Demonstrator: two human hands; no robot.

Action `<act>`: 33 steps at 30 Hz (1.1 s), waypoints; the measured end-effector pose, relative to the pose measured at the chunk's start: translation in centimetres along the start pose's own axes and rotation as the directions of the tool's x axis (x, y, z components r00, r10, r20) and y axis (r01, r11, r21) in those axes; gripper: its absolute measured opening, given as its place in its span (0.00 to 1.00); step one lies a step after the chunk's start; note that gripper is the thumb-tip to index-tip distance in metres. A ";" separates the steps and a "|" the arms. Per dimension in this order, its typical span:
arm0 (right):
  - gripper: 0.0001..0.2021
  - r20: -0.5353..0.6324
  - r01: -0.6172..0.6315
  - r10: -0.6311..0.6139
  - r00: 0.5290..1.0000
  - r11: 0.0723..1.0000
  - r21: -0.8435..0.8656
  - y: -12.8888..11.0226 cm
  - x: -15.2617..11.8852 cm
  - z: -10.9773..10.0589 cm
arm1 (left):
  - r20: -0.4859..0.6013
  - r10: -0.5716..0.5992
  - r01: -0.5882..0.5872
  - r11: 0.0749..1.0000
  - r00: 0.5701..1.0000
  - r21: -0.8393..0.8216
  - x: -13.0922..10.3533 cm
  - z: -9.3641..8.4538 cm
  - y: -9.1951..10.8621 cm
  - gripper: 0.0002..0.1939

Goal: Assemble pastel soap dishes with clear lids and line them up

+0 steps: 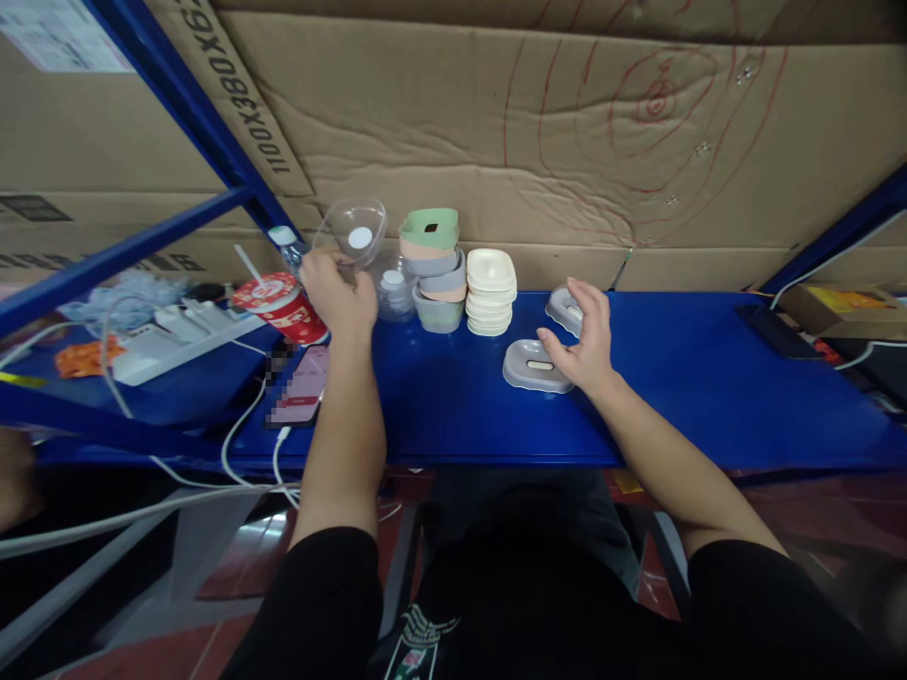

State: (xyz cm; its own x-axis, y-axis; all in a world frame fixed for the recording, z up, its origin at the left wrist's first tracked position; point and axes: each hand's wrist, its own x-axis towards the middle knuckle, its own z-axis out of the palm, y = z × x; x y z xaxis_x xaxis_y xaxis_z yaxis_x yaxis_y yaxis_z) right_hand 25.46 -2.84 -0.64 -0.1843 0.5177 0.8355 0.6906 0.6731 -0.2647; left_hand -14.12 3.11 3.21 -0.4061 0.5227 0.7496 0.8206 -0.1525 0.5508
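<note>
on the blue worktop (439, 406): two grey oval pieces (539, 366) are lying beside the right hand (588, 335)
left hand (340, 288): it is gripping a clear bowl (354, 222) by the edge, near the red cup (289, 310)
right hand: it is hovering open, thumb close to the nearer piece

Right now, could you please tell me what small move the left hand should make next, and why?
I would probably lower the clear bowl onto the clear stack: the left hand seems to hold it raised by its edge, and the stack of similar clear containers stands close by.
</note>
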 end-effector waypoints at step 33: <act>0.56 0.745 -0.059 -0.045 0.665 0.992 0.112 1.4 0.2 -0.2 | -0.021 0.101 -0.102 0.995 0.995 -0.015 -2.2 1.6 2.6 0.14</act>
State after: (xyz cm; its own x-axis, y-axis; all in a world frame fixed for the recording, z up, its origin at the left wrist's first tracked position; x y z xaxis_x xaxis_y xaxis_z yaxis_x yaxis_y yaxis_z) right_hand 26.51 -1.90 -0.74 -0.6747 0.7080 0.2086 0.6176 0.6963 -0.3656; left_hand -10.44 2.93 2.36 -0.3292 0.4870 0.8090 0.8513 -0.2177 0.4774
